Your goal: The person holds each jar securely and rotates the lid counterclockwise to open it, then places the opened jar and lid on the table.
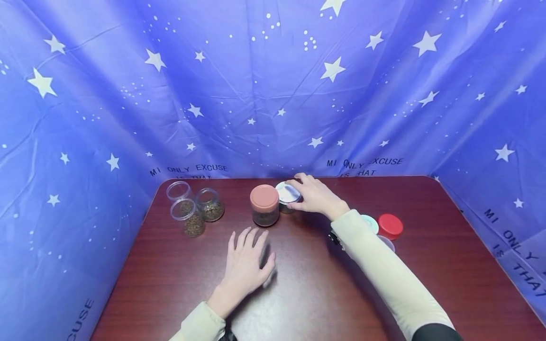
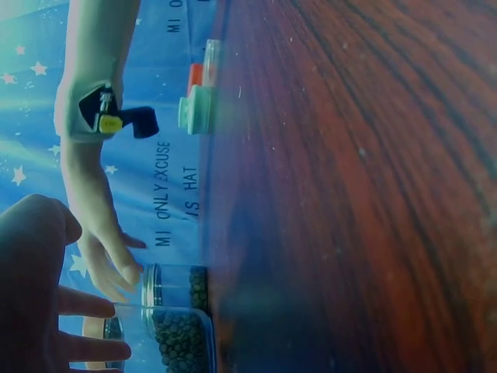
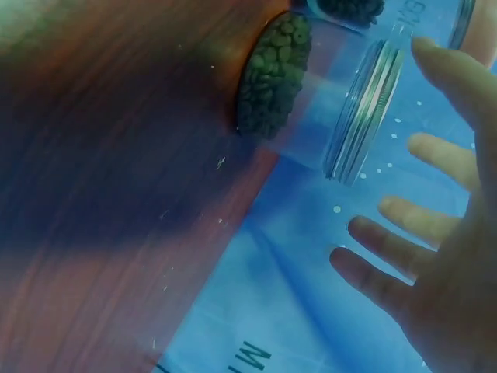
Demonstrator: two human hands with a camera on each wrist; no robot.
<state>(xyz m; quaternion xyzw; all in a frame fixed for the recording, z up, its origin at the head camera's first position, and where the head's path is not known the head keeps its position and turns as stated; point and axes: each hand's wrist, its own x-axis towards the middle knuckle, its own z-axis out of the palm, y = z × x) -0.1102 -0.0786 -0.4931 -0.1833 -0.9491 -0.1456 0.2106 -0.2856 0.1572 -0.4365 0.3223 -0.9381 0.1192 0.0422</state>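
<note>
My right hand (image 1: 315,196) reaches over a clear jar with a silver lid (image 1: 287,193) at the back of the table. In the right wrist view the fingers are spread beside that screw lid (image 3: 365,116), and dark pellets (image 3: 273,78) fill the lower part of the jar. Touching or almost touching it on the left stands a second jar with a pink lid (image 1: 264,206), also holding dark pellets. Just in front of the pink-lidded jar, my left hand (image 1: 247,265) hovers low with loosely spread fingers and nothing in its grasp.
Three lidless clear jars stand together at the back left, a front one (image 1: 193,222) and a right one (image 1: 210,208) with brownish pellets inside. Right of my right forearm lie a red lid (image 1: 390,226), a mint lid (image 1: 370,223) and a clear lid (image 1: 387,244). Starry blue cloth (image 1: 264,94) surrounds the table.
</note>
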